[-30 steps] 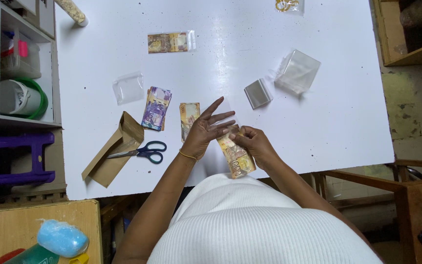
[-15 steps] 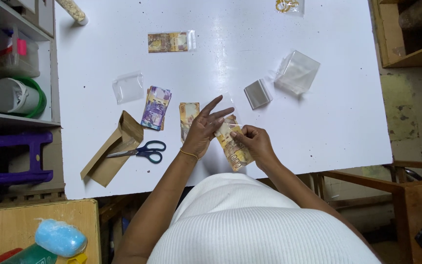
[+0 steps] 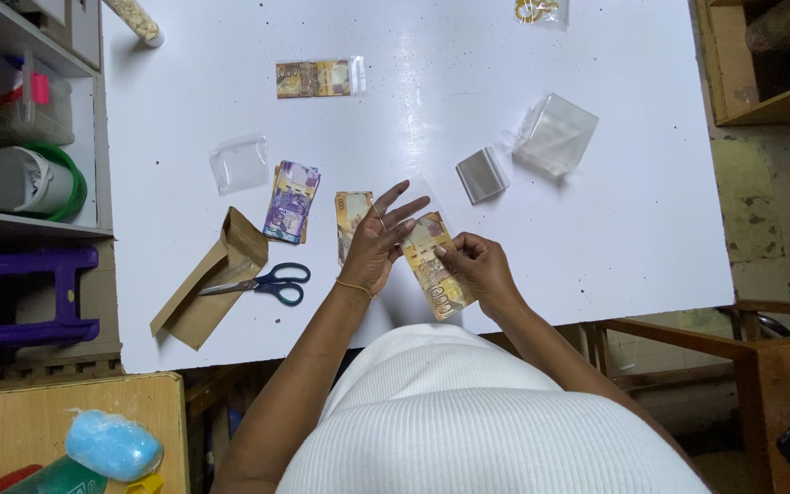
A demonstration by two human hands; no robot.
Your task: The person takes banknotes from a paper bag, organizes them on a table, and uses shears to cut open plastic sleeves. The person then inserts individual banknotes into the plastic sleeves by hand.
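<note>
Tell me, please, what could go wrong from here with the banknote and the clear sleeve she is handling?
The banknote is pinched by the right hand while the left hand steadies a thin clear sleeve; it could crease or catch at the sleeve's mouth. The hands work close to the table edge, so a slipped note might fall to the floor. The loose purple notes nearby could be knocked askew by the left wrist.

Near the front edge of the white desk (image 3: 596, 274), the left hand (image 3: 378, 240) and right hand (image 3: 475, 267) hold a brownish banknote (image 3: 433, 265) between them. Just left lies another banknote (image 3: 350, 216), then a purple note stack (image 3: 291, 201), scissors (image 3: 265, 283) and a brown envelope (image 3: 205, 291). Clear plastic pouches (image 3: 555, 134) sit toward the right edge.
</note>
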